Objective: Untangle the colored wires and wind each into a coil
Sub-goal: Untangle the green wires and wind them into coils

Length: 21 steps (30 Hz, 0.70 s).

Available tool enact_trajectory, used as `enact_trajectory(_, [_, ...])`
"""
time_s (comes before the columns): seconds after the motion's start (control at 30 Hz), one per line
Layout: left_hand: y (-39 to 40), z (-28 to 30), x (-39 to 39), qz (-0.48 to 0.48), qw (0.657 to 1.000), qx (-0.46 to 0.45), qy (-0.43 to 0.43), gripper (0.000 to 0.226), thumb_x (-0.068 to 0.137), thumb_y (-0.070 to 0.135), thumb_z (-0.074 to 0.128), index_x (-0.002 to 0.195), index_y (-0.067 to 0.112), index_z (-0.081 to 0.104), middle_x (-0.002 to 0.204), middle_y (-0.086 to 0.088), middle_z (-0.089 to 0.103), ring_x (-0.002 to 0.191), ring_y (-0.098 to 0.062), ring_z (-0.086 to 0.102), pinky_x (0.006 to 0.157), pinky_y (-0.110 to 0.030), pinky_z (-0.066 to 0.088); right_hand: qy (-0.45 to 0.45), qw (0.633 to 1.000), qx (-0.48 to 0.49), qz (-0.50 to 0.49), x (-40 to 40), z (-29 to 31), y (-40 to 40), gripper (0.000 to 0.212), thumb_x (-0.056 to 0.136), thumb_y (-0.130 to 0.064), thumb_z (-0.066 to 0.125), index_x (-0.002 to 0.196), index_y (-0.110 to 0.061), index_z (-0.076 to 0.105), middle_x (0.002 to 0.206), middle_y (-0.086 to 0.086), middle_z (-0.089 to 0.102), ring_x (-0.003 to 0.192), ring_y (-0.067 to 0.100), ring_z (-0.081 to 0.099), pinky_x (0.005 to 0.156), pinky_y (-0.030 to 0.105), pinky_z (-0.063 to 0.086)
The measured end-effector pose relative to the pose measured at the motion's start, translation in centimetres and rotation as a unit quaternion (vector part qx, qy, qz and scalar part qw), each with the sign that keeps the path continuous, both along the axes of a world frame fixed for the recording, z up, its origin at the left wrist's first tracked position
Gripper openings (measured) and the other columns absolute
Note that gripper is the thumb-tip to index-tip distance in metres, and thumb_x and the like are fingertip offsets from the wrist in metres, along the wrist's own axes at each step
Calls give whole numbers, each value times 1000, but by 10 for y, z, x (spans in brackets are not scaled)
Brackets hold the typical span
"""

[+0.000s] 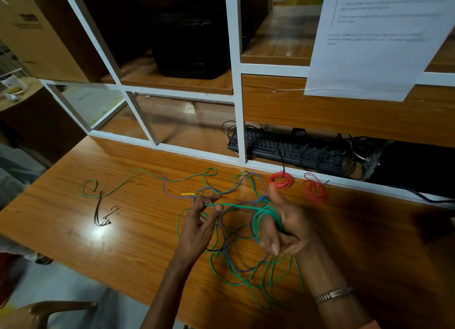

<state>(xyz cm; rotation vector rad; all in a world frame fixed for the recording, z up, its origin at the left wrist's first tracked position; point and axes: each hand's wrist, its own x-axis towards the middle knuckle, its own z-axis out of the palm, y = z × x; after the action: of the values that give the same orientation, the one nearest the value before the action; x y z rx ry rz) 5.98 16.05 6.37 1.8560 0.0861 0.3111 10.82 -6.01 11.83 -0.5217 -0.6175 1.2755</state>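
Green wire is wound in several turns around the right hand, low and right of centre, fingers curled shut over the loops. A taut run of it is pinched between the fingertips of the left hand, closed on the strand just left of centre. Below and above both hands, loose green is crossed with blue wire on the wooden table. Two red coils are seen finished at centre right, by the shelf frame.

The risk: if winding goes on while blue is crossed through, blue could be dragged into the coil, or a knot tightened. Slack hanging over the table's near edge could be snagged.

Crossings under the right palm are hidden. A yellow bit beside the left fingers is too blurred to identify. The dark strands at left cannot be made out clearly.
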Motion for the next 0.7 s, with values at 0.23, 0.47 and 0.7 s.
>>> enact_trajectory(0.23, [-13,-4,7,16,995,-70,62,21,102,47,60,112,29,64,126,15,68,131,-10,57,106,-28,44,176,952,211,-131,20,14,-15,77,108,-56,30,125,11,63,41,5,46,32,8,22,43,24,25])
enact_trajectory(0.47, [-27,6,-8,-63,997,36,-25,8,101,25,67,106,19,69,168,14,34,144,-10,49,109,-33,47,262,811,94,-514,40,9,-10,48,107,-17,44,149,5,40,147,20,56,131,24,60,115,37,43])
enact_trajectory(0.7, [-31,21,-3,-75,992,69,-77,7,101,13,67,100,20,68,168,2,34,153,-9,36,111,-33,43,-228,779,-492,-317,14,-19,24,83,79,-89,51,130,-25,67,120,-8,73,112,9,69,108,40,48])
